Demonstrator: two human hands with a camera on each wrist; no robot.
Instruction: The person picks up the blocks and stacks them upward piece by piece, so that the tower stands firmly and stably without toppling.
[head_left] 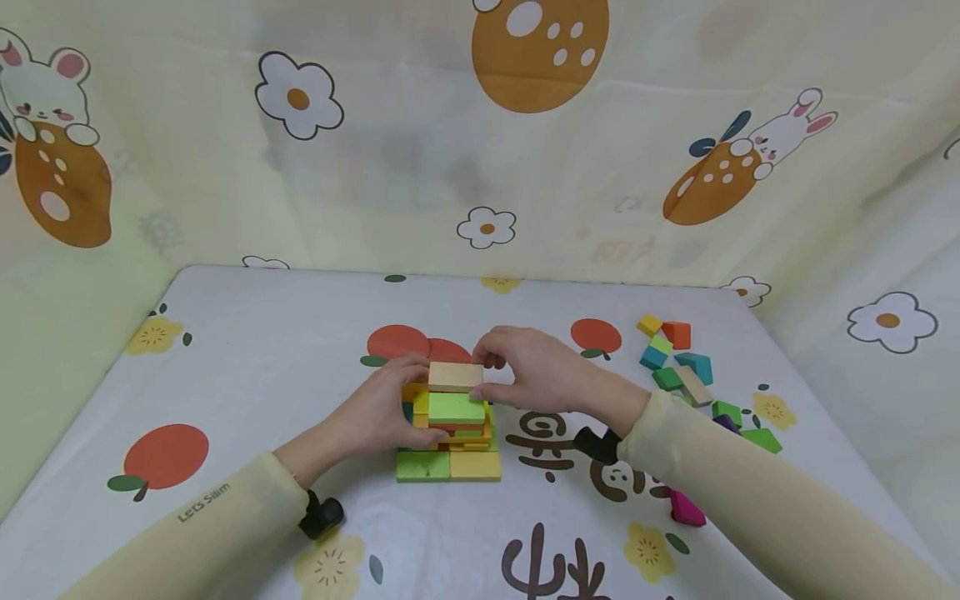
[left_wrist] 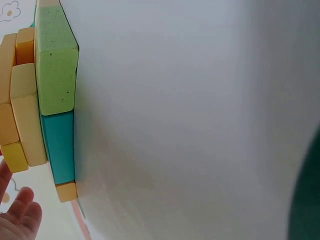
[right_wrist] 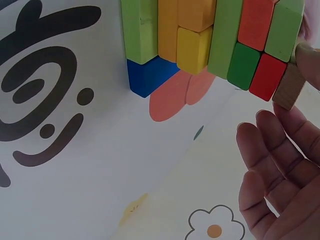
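Observation:
A stack of coloured blocks (head_left: 450, 429) stands mid-table on a green and a yellow base block. A plain wooden block (head_left: 455, 377) lies on top, above a light green one (head_left: 456, 408). My right hand (head_left: 517, 375) pinches the wooden block's right end between thumb and fingers. My left hand (head_left: 397, 404) holds the stack's left side, thumb at the front. The right wrist view shows the wooden block (right_wrist: 289, 91) at my thumb, with green, yellow, red and blue blocks (right_wrist: 147, 75) beside it. In the left wrist view, green (left_wrist: 56, 65), teal (left_wrist: 59, 147) and yellow blocks sit above my fingertips (left_wrist: 20, 220).
Several loose blocks (head_left: 678, 367) lie scattered on the right of the table. A magenta block (head_left: 686, 508) sits under my right forearm. The printed tablecloth (head_left: 247, 367) covers the table. Patterned curtains close off the back and both sides.

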